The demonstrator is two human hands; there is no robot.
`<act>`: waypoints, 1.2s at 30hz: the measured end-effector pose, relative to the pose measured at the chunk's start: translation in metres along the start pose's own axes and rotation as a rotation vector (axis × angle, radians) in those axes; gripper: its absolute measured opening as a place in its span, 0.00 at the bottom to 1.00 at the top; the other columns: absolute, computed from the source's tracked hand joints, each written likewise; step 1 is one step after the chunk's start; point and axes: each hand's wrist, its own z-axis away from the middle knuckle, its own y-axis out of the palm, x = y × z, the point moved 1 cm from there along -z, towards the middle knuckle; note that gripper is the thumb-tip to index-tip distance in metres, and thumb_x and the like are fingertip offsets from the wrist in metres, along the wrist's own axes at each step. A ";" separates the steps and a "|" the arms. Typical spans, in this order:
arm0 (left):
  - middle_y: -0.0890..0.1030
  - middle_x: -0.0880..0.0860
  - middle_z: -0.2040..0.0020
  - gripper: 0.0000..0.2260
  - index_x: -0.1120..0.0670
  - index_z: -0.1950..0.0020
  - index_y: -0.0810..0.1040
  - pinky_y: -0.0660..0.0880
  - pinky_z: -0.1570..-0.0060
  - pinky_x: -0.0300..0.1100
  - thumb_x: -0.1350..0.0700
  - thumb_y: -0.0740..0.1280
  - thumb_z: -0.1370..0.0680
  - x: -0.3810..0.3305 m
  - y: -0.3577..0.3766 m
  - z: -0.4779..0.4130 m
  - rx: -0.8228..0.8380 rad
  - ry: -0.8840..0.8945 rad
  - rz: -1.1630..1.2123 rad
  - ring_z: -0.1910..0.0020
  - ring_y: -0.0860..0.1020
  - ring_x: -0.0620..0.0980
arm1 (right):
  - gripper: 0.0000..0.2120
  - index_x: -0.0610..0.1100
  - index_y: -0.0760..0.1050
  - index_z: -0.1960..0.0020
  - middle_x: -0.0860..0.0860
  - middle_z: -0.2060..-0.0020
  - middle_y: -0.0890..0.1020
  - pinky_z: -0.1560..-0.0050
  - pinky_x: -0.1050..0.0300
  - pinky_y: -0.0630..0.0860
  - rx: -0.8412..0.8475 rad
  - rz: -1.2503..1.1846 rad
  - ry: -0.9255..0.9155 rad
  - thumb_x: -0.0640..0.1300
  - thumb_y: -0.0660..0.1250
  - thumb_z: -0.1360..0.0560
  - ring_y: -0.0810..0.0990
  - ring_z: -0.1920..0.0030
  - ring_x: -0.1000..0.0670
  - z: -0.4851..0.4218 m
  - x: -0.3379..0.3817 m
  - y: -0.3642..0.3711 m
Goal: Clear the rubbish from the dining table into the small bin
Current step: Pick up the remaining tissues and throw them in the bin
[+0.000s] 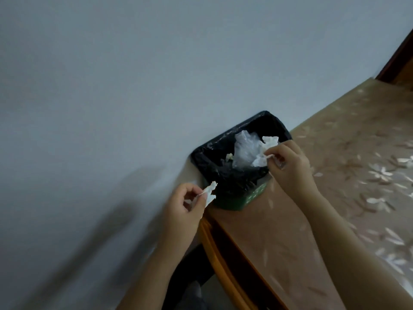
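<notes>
A floral-clothed dining table [348, 175] is being cleared against a pale wall [111, 86]; at its corner, a green small bin [237, 199] with a black liner [212, 157] is being filled. Crumpled tissue [264, 151] is being pinched over the bin by the right hand [288, 162], a smaller tissue scrap [210, 193] pinched beside it by the left hand [185, 204]. White markings on the bin are unreadable.

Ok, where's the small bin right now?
Centre of the head view: the small bin sits on the table's corner against the wall, between both hands.

Bin [237, 199] green body mostly hidden by black liner [214, 157], table [335, 153] cut off right (forearms too), floor blurred
</notes>
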 end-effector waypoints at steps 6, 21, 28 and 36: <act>0.76 0.44 0.67 0.12 0.45 0.63 0.71 0.70 0.72 0.30 0.61 0.69 0.28 0.003 -0.002 -0.057 0.047 0.119 -0.040 0.68 0.75 0.44 | 0.05 0.38 0.77 0.58 0.45 0.61 0.74 0.61 0.76 0.67 -0.026 -0.013 0.143 0.30 0.67 0.30 0.71 0.66 0.56 -0.056 -0.025 0.025; 0.76 0.46 0.66 0.11 0.44 0.62 0.72 0.69 0.68 0.29 0.59 0.68 0.26 -0.007 0.037 -0.107 0.178 0.215 0.030 0.67 0.74 0.41 | 0.09 0.40 0.78 0.50 0.47 0.55 0.77 0.54 0.71 0.63 0.000 0.142 0.317 0.35 0.69 0.29 0.72 0.54 0.52 -0.002 -0.005 -0.005; 0.76 0.49 0.61 0.05 0.54 0.59 0.74 0.69 0.62 0.29 0.55 0.68 0.26 -0.016 0.075 -0.133 0.283 0.400 -0.157 0.62 0.73 0.42 | 0.08 0.39 0.78 0.52 0.44 0.57 0.78 0.53 0.78 0.63 -0.067 0.144 0.326 0.33 0.69 0.30 0.75 0.56 0.49 0.035 0.004 -0.019; 0.77 0.51 0.57 0.06 0.59 0.54 0.78 0.70 0.59 0.40 0.57 0.69 0.27 -0.010 0.069 -0.118 0.224 0.539 -0.307 0.58 0.74 0.47 | 0.09 0.40 0.78 0.51 0.45 0.54 0.78 0.50 0.69 0.65 -0.087 0.145 0.336 0.34 0.70 0.31 0.75 0.52 0.46 0.051 0.007 -0.027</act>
